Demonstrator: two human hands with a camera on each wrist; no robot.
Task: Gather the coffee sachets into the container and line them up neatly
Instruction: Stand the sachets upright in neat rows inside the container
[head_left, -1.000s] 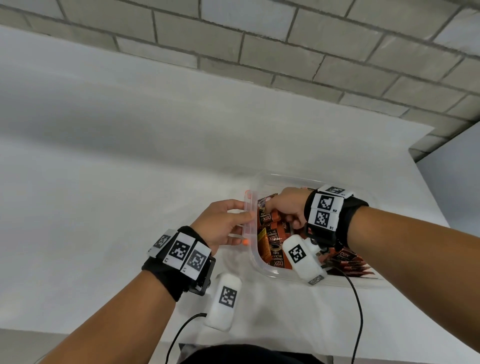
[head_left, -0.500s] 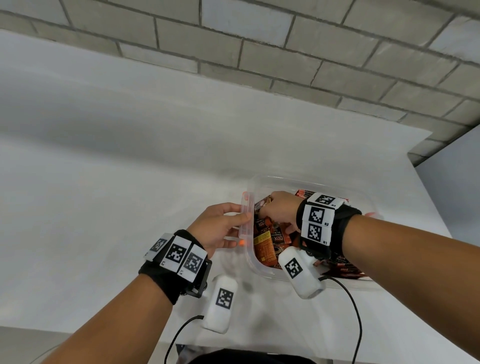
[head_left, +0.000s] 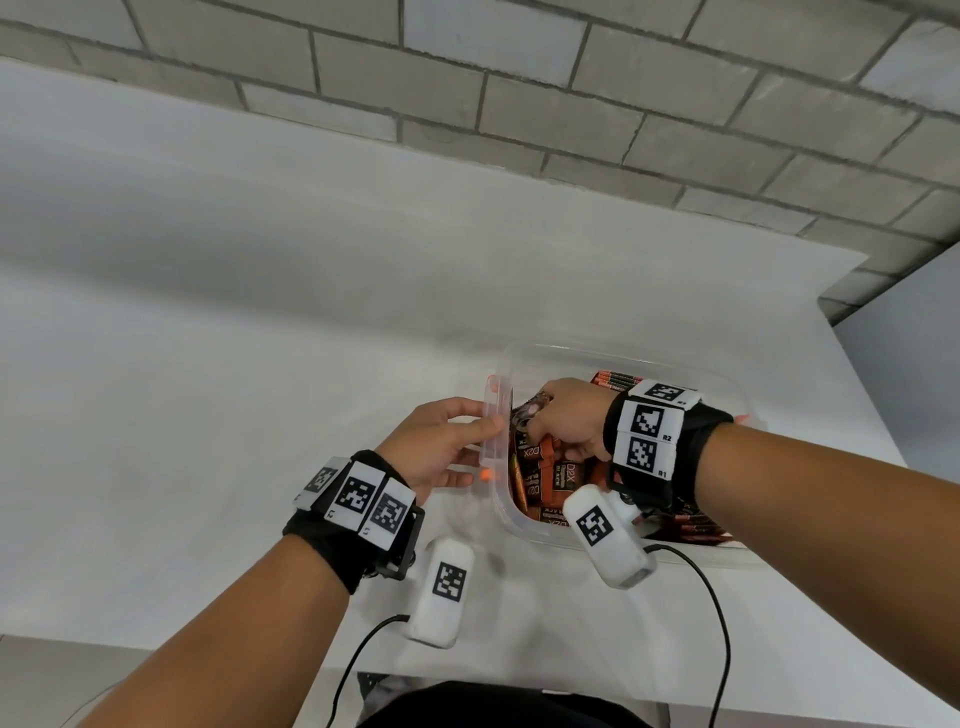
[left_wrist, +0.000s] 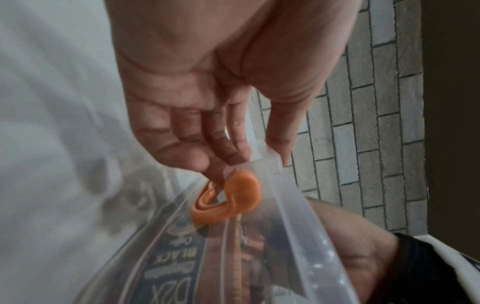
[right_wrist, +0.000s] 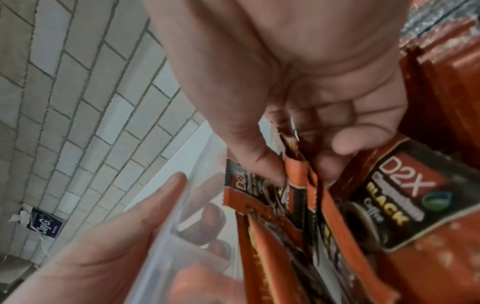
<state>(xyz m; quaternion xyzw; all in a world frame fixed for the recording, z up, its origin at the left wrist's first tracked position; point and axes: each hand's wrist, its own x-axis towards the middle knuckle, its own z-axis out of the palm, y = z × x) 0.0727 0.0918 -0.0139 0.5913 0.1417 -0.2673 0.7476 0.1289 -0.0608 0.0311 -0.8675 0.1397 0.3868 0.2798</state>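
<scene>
A clear plastic container (head_left: 582, 358) with orange seal tabs sits on the white table, holding several orange-and-black coffee sachets (head_left: 550, 478). My left hand (head_left: 441, 441) grips its left handle (head_left: 493, 431), thumb on top and fingers beneath; the left wrist view shows those fingers (left_wrist: 228, 152) by the orange tab (left_wrist: 241, 193). My right hand (head_left: 566, 421) is inside the container, thumb and fingers pinching the tops of upright sachets (right_wrist: 301, 170). A flat sachet (right_wrist: 400, 203) lies beside them. A neat row of sachets (head_left: 618, 379) stands along the far side.
The white table (head_left: 260, 415) stretches left and back to a grey brick wall (head_left: 519, 93). Its right edge (head_left: 862, 395) lies close beyond the container. Wrist camera cables (head_left: 717, 623) hang near the front edge.
My right hand shifted slightly back and left inside the container, still working the sachets. The left hand keeps its hold on the handle.
</scene>
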